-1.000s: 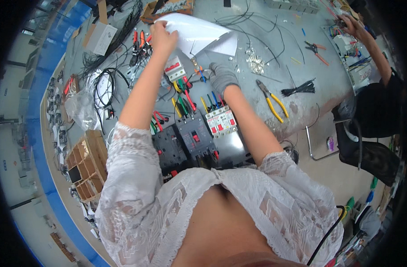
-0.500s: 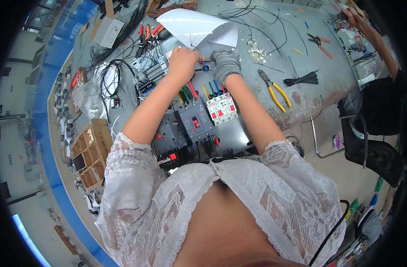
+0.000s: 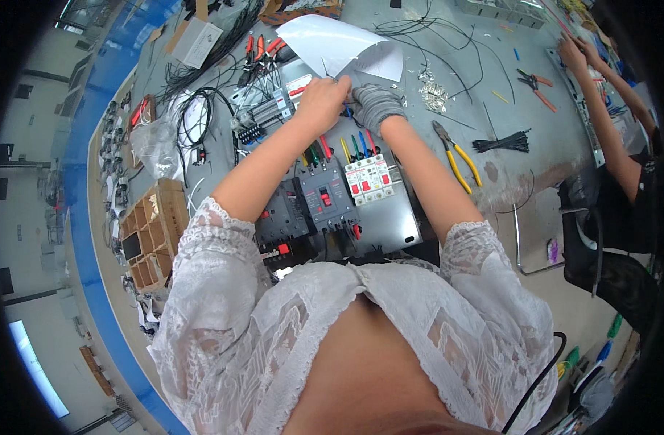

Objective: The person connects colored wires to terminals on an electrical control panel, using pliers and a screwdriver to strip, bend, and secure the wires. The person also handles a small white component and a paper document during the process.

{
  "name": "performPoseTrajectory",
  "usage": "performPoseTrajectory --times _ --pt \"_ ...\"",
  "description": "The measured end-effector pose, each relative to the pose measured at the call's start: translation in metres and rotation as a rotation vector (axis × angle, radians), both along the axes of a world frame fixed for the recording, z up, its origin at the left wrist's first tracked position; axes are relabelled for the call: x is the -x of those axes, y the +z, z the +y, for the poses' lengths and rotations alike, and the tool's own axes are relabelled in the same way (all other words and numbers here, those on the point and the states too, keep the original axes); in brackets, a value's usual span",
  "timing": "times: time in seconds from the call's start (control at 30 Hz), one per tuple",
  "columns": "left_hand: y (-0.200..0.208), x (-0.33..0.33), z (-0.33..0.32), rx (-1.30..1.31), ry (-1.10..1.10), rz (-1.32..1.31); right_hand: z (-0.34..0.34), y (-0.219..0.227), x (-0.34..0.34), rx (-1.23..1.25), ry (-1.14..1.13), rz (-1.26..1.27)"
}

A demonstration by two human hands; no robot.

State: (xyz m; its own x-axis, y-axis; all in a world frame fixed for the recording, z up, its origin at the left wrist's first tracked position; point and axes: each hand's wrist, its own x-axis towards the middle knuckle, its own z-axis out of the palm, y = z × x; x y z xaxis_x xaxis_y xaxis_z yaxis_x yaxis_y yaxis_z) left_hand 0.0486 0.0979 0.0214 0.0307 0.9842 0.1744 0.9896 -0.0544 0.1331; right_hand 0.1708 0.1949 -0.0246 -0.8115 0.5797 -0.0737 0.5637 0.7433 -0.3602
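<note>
Over the far part of a metal mounting plate [image 3: 393, 230], my bare left hand [image 3: 323, 103] and my right hand [image 3: 377, 107] in a grey knit glove work close together. Both have curled fingers around the wiring; what they pinch is hidden. A thin dark strip [image 3: 324, 67] sticks up beside the left fingertips. Blue and black wires [image 3: 348, 112] show between the hands. Nearer to me sit a grey moulded-case breaker [image 3: 328, 197] and a row of white small breakers [image 3: 369, 180] with red switches. Yellow, green, blue and red wires [image 3: 362, 143] rise from them.
Right of my arm lie yellow-handled cutters [image 3: 456, 156], a bundle of black cable ties [image 3: 501, 142] and scattered small metal terminals [image 3: 433, 94]. Curled white paper [image 3: 339, 47] lies beyond my hands. A divided wooden box [image 3: 152, 235] stands left. A co-worker's arms [image 3: 611, 116] reach in at far right.
The whole view has shifted slightly, moving the bench contents rightward. My hands stay together at the wiring, with the right hand turned a little. The co-worker's second arm has come into view.
</note>
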Motion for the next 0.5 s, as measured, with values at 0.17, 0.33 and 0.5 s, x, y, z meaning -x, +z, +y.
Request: performPoseTrajectory --times 0.17,0.33,0.5 --pt "0.027 0.019 -0.011 -0.051 0.05 0.008 0.036 -0.006 -0.044 0.071 -0.249 -0.187" --pt "0.02 0.126 0.05 -0.123 0.526 -0.544 0.036 -0.022 -0.063 0.393 -0.469 0.591" --pt "-0.003 0.158 0.089 -0.02 0.714 -1.675 0.026 -0.027 -0.039 0.864 -0.609 1.112"
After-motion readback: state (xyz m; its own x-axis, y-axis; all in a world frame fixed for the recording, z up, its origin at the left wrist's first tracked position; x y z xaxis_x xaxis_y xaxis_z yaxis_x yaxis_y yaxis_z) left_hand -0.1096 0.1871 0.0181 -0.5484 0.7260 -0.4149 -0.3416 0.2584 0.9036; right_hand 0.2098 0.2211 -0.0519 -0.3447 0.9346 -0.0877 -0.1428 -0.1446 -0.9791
